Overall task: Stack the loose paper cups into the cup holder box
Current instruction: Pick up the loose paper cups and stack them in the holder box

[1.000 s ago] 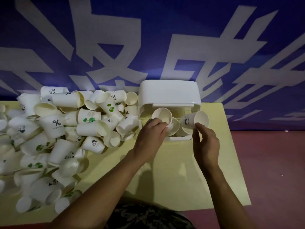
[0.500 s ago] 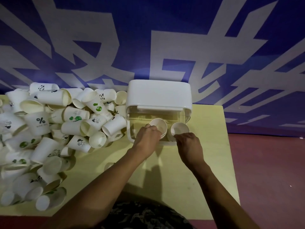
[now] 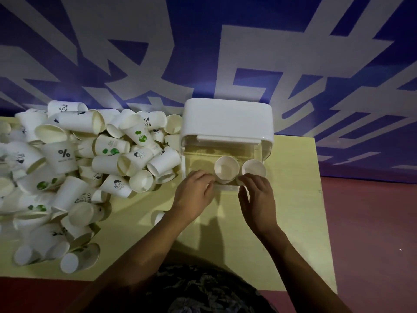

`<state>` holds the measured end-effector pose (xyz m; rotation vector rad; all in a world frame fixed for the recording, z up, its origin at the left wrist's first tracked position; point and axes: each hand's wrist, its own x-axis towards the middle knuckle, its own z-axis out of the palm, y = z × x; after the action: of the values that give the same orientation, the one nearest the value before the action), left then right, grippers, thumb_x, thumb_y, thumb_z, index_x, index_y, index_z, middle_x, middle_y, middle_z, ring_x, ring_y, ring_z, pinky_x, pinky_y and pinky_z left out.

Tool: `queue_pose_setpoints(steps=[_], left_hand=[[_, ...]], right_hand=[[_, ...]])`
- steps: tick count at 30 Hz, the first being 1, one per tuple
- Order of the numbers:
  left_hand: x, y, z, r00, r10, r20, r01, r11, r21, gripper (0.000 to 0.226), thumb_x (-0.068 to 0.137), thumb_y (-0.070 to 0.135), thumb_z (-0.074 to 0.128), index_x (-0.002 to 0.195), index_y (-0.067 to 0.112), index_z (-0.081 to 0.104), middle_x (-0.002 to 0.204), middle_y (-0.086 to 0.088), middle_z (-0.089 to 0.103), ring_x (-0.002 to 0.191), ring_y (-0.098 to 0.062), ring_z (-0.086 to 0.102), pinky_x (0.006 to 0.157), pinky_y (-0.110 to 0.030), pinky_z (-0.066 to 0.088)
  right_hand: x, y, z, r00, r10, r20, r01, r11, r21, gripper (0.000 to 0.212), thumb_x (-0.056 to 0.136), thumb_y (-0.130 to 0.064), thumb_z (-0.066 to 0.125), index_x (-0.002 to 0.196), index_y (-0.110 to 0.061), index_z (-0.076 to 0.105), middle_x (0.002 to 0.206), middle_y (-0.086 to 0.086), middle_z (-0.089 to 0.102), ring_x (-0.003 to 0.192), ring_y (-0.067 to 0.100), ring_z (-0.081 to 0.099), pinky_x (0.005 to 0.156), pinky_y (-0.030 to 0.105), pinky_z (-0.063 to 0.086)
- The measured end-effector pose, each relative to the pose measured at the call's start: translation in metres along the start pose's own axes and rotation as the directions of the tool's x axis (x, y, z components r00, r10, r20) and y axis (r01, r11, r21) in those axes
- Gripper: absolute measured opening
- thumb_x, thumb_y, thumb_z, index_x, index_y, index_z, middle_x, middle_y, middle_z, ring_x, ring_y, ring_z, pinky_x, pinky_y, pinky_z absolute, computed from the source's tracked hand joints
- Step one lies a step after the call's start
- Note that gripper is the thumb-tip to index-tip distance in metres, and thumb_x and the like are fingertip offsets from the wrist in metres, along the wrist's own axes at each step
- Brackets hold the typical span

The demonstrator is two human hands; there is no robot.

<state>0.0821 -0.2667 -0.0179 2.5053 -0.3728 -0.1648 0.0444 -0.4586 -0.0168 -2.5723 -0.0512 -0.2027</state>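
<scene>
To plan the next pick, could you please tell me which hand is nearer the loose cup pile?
Left. The left hand lies just right of the cup pile; the right hand is farther right.

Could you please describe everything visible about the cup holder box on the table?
The cup holder box has an opaque white rounded lid over a clear plastic body, standing at the back edge of the yellow table against the blue wall. Two white cup mouths face out of its open front, side by side. The left hand and right hand are at its lower front edge. Loose cups crowd its left side.
</scene>
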Motion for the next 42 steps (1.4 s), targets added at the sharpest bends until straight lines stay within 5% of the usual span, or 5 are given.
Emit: queue_pose_setpoints(steps=[4, 8, 15, 30, 42], left_hand=[[-0.041, -0.053, -0.016, 0.961, -0.276, 0.032, 0.276, 0.961, 0.003, 0.021, 0.089, 0.019, 0.056, 0.106, 0.022, 0.068, 0.103, 0.003, 0.066, 0.094, -0.02, 0.06, 0.077, -0.034, 0.051], [-0.074, -0.099, -0.036, 0.902, -0.43, -0.017, 0.431, 0.902, 0.041, 0.029, 0.088, 0.017, 0.057, 0.116, 0.018, 0.064, 0.113, -0.002, 0.063, 0.1, -0.024, 0.059, 0.081, -0.035, 0.051], [-0.086, -0.146, -0.054, 0.911, -0.385, 0.145, 0.378, 0.923, 0.073, 0.056, 0.092, 0.018, 0.056, 0.144, 0.013, 0.036, 0.148, -0.006, 0.041, 0.125, -0.027, 0.049, 0.096, -0.038, 0.045], [-0.09, -0.174, -0.072, 0.992, -0.112, 0.053, 0.11, 0.993, 0.035, 0.016, 0.082, 0.014, 0.064, 0.095, 0.021, 0.072, 0.098, 0.006, 0.062, 0.09, -0.019, 0.054, 0.068, -0.035, 0.052], [-0.043, -0.078, -0.089, 0.99, 0.098, -0.106, -0.111, 0.986, -0.128, 0.017, 0.081, 0.009, 0.069, 0.096, 0.016, 0.072, 0.095, 0.005, 0.067, 0.085, -0.014, 0.061, 0.068, -0.029, 0.052]], right_hand=[[-0.023, -0.024, 0.039, 0.94, 0.176, 0.293, -0.217, 0.969, 0.115, 0.014, 0.087, -0.013, 0.061, 0.098, -0.014, 0.07, 0.095, 0.005, 0.071, 0.086, 0.026, 0.065, 0.071, 0.035, 0.052], [-0.047, -0.053, 0.092, 0.673, 0.336, 0.659, -0.444, 0.896, -0.003, 0.021, 0.09, -0.031, 0.06, 0.103, -0.017, 0.068, 0.1, 0.003, 0.071, 0.094, 0.024, 0.065, 0.076, 0.029, 0.047], [-0.06, -0.11, 0.139, 0.532, 0.52, 0.669, -0.751, 0.654, 0.089, 0.015, 0.089, -0.028, 0.059, 0.096, -0.019, 0.068, 0.081, -0.006, 0.072, 0.078, 0.01, 0.064, 0.057, 0.016, 0.042], [-0.06, -0.152, 0.113, 0.915, 0.393, 0.088, -0.399, 0.915, 0.057, 0.004, 0.086, -0.014, 0.064, 0.089, -0.015, 0.063, 0.08, 0.005, 0.07, 0.07, 0.025, 0.063, 0.055, 0.031, 0.045], [-0.041, -0.122, 0.019, 0.919, 0.25, -0.306, -0.298, 0.946, -0.124, 0.027, 0.082, 0.002, 0.069, 0.107, -0.008, 0.07, 0.098, 0.01, 0.072, 0.091, 0.032, 0.065, 0.071, 0.03, 0.049]])
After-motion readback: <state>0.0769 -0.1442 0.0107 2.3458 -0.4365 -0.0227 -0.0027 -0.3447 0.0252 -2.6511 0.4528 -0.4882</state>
